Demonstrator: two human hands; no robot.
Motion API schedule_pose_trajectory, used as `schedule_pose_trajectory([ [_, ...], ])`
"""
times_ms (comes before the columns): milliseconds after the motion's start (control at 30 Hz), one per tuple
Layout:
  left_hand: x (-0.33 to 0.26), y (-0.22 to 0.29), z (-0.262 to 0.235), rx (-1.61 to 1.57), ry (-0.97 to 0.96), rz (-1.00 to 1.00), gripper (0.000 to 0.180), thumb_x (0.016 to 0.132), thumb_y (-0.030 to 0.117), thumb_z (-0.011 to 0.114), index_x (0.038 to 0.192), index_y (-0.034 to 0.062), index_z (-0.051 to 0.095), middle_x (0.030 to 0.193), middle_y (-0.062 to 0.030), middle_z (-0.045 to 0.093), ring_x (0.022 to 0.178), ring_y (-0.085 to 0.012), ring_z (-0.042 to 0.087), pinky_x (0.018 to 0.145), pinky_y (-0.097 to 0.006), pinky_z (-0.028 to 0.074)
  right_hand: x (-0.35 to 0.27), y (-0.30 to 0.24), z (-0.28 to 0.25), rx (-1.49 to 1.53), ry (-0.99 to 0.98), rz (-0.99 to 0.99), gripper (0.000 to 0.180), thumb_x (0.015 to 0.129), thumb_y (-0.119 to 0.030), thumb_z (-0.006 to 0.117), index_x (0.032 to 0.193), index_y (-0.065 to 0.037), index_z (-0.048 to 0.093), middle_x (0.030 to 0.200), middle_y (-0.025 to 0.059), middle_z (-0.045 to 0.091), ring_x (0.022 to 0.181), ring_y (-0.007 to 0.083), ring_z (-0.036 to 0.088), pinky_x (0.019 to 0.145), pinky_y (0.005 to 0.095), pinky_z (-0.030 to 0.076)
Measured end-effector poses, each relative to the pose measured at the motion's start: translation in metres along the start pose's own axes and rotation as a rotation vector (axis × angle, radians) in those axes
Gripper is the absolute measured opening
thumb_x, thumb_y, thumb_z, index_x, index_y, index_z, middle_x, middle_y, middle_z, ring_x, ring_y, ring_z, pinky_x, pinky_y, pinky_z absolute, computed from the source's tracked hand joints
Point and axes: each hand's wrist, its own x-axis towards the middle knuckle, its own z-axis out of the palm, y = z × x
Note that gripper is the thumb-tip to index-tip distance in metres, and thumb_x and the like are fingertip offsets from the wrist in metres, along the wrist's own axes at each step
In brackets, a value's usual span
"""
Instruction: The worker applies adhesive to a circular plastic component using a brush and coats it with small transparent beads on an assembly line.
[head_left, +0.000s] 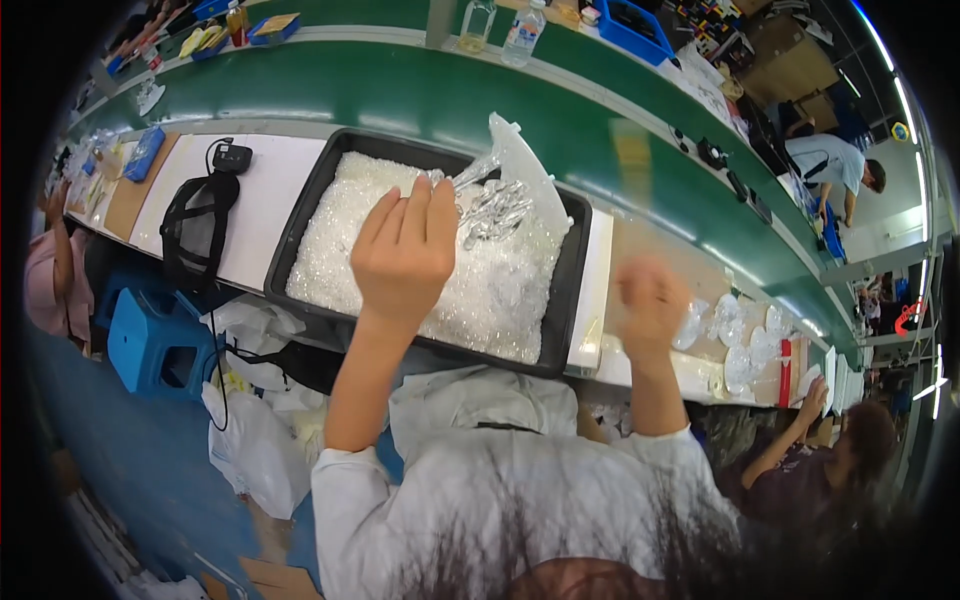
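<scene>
My left hand (pixel 405 250) is closed over a black tray (pixel 300 228) filled with glittering clear granules (pixel 330 245). From its fingertips a glossy clear piece with a frosted, fan-shaped blade (pixel 525 165) reaches to the right, over the tray's far right corner. Its exact kind is not plain. The fingers partly hide the end they grip. To the right of the tray, my right hand (pixel 652 300) is raised with its fingers curled, smeared by motion. Beyond it stands a streaky tan, stick-like thing (pixel 632 155), in line with the hand; its kind is too blurred to tell.
Clear round plastic pieces (pixel 740 350) lie at the right. Left of the tray are a black strap harness (pixel 200 220) and a small black device (pixel 232 156). A blue stool (pixel 155 345) and white bags (pixel 260 450) stand below. Bottles (pixel 522 35) line the far shelf. Other people work nearby.
</scene>
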Motion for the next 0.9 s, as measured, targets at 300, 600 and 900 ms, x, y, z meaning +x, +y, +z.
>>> schedule_pose_trajectory([
  [300,0.061,-0.032,-0.003,-0.255,-0.215,-0.017,0.017,0.073,0.007,0.071,0.089,0.0084,0.068,0.070,-0.0102,0.065,0.072,-0.0288,0.068,0.075,-0.036,0.057,-0.013,0.016,-0.009,-0.209,0.469,-0.245,0.021,0.093,-0.008,0.060,0.103,0.009,0.068,0.066,0.0040,0.056,0.055,0.0086,0.048,0.052,0.0230,0.036],
  [600,0.077,-0.030,0.006,-0.141,-0.113,0.119,0.029,0.068,-0.009,0.064,0.094,0.0005,0.071,0.081,-0.0109,0.072,0.072,-0.0274,0.070,0.077,-0.036,0.059,-0.009,0.016,0.000,-0.415,0.260,-0.488,0.027,0.072,0.006,0.064,0.098,0.001,0.073,0.055,0.0018,0.042,0.043,0.0166,0.038,0.043,0.0287,0.032],
  [900,0.073,-0.030,0.004,-0.072,-0.044,0.204,0.013,0.087,0.005,0.070,0.095,-0.0058,0.070,0.087,-0.0134,0.074,0.076,-0.0273,0.073,0.074,-0.037,0.061,0.001,0.018,0.005,-0.422,0.207,-0.542,0.027,0.072,0.004,0.066,0.098,0.003,0.071,0.057,-0.0004,0.038,0.043,0.0138,0.037,0.039,0.0281,0.029],
])
